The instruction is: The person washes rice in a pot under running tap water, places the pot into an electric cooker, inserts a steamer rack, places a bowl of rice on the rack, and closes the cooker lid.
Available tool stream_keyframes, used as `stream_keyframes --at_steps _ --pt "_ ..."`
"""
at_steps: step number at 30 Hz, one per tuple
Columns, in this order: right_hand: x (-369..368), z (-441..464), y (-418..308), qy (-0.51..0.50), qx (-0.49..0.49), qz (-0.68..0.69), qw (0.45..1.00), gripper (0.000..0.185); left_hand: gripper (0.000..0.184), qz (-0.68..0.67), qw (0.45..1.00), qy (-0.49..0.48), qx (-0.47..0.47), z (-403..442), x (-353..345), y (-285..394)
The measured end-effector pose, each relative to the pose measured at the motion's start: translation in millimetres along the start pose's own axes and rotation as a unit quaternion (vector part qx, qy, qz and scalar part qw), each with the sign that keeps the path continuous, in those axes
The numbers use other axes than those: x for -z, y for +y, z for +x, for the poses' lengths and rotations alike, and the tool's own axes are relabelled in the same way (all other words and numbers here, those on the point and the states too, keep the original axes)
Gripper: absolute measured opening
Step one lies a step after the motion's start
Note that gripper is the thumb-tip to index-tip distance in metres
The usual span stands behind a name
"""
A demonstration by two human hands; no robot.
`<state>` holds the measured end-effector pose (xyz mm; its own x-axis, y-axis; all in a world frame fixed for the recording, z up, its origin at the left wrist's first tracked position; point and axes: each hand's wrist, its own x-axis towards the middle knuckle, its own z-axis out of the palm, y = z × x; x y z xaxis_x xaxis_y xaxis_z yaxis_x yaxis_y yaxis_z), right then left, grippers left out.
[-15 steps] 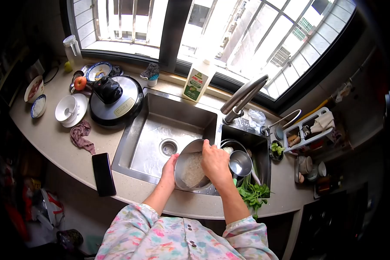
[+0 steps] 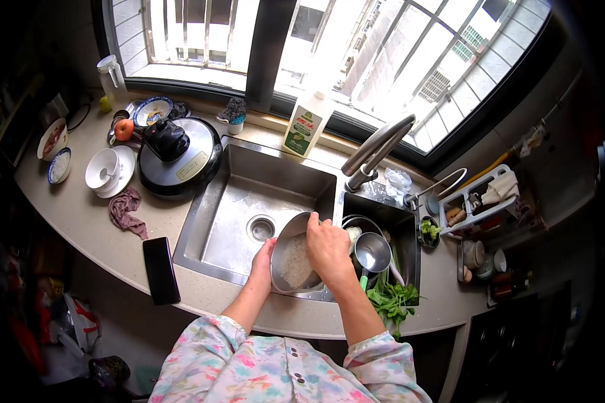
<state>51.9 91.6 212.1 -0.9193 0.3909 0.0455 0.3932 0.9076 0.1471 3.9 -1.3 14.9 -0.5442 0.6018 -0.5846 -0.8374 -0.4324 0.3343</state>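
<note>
A grey metal pot (image 2: 286,235) with wet white rice (image 2: 293,260) in it is tilted over the near right corner of the large sink basin (image 2: 238,185). My left hand (image 2: 261,267) grips the pot's left side, its thumb up along the wall. My right hand (image 2: 329,251) is closed at the right rim, knuckles up; its fingertips are partly hidden inside the pot. Just right of that hand, a round metal scoop (image 2: 373,251) with a green handle rests in the smaller basin (image 2: 410,245).
Leafy greens (image 2: 393,302) hang over the small basin's front edge. The faucet (image 2: 383,148) arches behind. A phone (image 2: 161,271), a purple cloth (image 2: 126,211), a cooker lid (image 2: 179,158) and white bowls (image 2: 104,168) lie left. A white-green bottle (image 2: 307,126) stands by the window.
My right hand has shifted slightly left and up along the pot's rim. The pot and my left hand have barely moved.
</note>
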Motion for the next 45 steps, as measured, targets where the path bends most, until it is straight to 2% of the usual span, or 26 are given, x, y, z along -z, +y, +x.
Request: stream_keyframes --at_steps 5,14,23,26,28,30,31,33,34,36,37,39,40,41,44,45 --pt "2.6 2.0 -2.4 0.004 0.011 -0.005 1.0 0.038 0.029 -0.017 1.0 -0.008 0.013 5.9 4.5 -0.8" --pt "1.4 4.1 -7.3 0.029 0.015 -0.01 0.999 0.037 0.033 0.028 0.999 0.005 -0.021 -14.9 -16.2 8.5" --pt "-2.7 5.3 -10.0 0.053 0.028 -0.059 0.996 0.031 0.04 0.019 0.998 -0.05 0.028 -3.9 -5.7 3.4" --pt "-4.2 2.1 -0.1 0.043 0.015 -0.006 0.999 0.032 0.044 -0.012 0.996 -0.076 0.044 11.5 7.6 -1.2" --pt "-12.5 -4.6 23.8 0.004 -0.004 0.105 0.994 0.041 0.046 -0.013 0.997 -0.057 0.042 9.0 4.9 -0.8" --pt "-31.6 -17.4 56.3 0.042 -0.014 0.238 0.97 0.045 0.047 -0.04 0.997 -0.06 0.034 6.5 -5.7 2.2" --pt "-30.8 -27.7 70.1 -0.017 -0.081 0.29 0.954 0.048 0.046 -0.016 0.999 -0.033 0.018 -4.6 -15.4 -0.8" --pt "-52.3 -45.3 95.1 0.017 -0.152 0.382 0.912 0.047 0.046 0.034 0.999 0.013 -0.027 -15.8 -34.3 2.5" --pt "-63.9 -58.6 107.1 0.013 -0.186 0.421 0.888 0.048 0.046 0.07 0.996 0.023 -0.055 -20.7 -35.6 -5.9" --pt "-100.0 -69.4 128.8 0.067 -0.225 0.491 0.839 0.048 0.05 0.146 0.981 0.028 -0.125 -16.4 -48.0 -16.1" --pt "-110.3 -74.6 138.2 0.093 -0.244 0.523 0.811 0.049 0.058 0.193 0.972 0.031 -0.128 -49.7 -85.3 -17.6" --pt "-110.6 -84.1 157.1 0.1 -0.27 0.571 0.768 0.049 0.054 0.299 0.945 0.001 -0.134 -54.3 -79.5 -51.1" --pt "-112.9 -86.1 165.5 0.107 -0.281 0.595 0.745 0.049 0.059 0.318 0.944 -0.003 -0.09 -62.7 -89.0 -63.7" --pt "-123.1 -93.0 174.8 0.118 -0.289 0.604 0.734 0.048 0.066 0.334 0.942 -0.002 -0.04 -77.6 -98.6 -78.7" --pt "-143.1 -94.7 197.8 0.159 -0.28 0.623 0.713 0.046 0.071 0.31 0.951 -0.015 -0.006 -72.5 -114.7 -107.5" --pt "-149.4 -91.6 205.3 0.167 -0.254 0.651 0.696 0.04 0.072 0.312 0.95 -0.008 -0.023 -68.3 -125.9 -110.2"
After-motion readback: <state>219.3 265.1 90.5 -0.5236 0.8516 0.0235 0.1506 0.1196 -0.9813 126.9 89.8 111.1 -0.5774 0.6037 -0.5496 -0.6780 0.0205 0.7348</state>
